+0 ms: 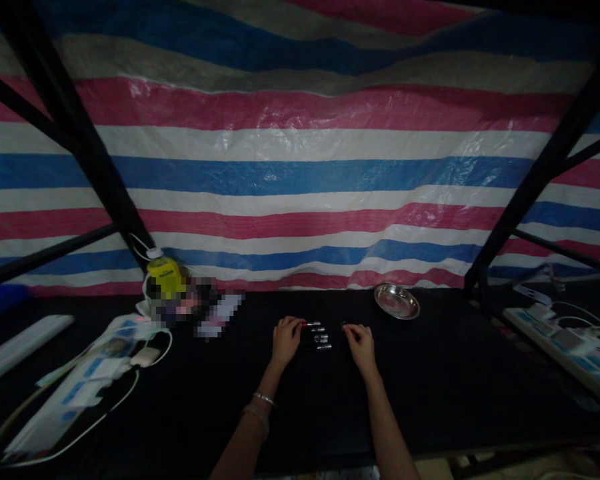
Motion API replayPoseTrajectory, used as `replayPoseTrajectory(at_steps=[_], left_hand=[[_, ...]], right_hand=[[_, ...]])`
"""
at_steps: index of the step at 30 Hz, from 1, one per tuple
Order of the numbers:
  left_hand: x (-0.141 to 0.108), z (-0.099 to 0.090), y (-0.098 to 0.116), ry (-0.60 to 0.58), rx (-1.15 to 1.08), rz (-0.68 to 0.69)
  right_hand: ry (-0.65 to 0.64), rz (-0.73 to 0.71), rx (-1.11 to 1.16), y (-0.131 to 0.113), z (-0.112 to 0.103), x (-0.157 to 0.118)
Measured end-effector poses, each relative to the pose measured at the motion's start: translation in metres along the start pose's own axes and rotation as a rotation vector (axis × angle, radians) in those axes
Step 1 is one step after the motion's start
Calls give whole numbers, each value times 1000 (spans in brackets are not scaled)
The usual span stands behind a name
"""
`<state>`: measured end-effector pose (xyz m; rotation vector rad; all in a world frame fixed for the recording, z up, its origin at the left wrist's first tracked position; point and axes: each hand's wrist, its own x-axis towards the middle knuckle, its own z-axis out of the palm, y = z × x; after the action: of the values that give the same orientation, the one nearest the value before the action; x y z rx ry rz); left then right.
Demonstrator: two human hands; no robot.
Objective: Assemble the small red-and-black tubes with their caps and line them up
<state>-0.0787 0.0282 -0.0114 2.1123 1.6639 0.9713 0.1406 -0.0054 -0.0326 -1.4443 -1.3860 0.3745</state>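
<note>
My left hand (286, 341) pinches the back end of a slim red tube (310, 325), its silver tip pointing right. Just below it on the black tabletop lie several similar slim tubes (321, 339) in a row; their silver ends shine while their dark bodies blend into the surface. To the right of them, my right hand (360, 343) has its thumb and fingers pressed together around a small dark piece (345, 325), too dim to name. A gap separates the two hands.
A shiny round metal dish (397, 301) stands back right. At left are a yellow bottle (165, 275), a blurred-out patch of items (220, 315) and a power strip (75, 393) with cables. Another power strip (570, 340) lies far right. Striped sheeting (300, 180) hangs behind.
</note>
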Motion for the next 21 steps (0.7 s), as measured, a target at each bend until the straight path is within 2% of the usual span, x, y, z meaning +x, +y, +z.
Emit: replayPoseTrajectory(at_steps=[14, 21], left_hand=[[0, 3, -4, 4, -16, -15], [0, 5, -5, -13, -53, -16]], right_hand=[[-118, 28, -173, -3, -1, -3], [-89, -4, -165, -4, -1, -2]])
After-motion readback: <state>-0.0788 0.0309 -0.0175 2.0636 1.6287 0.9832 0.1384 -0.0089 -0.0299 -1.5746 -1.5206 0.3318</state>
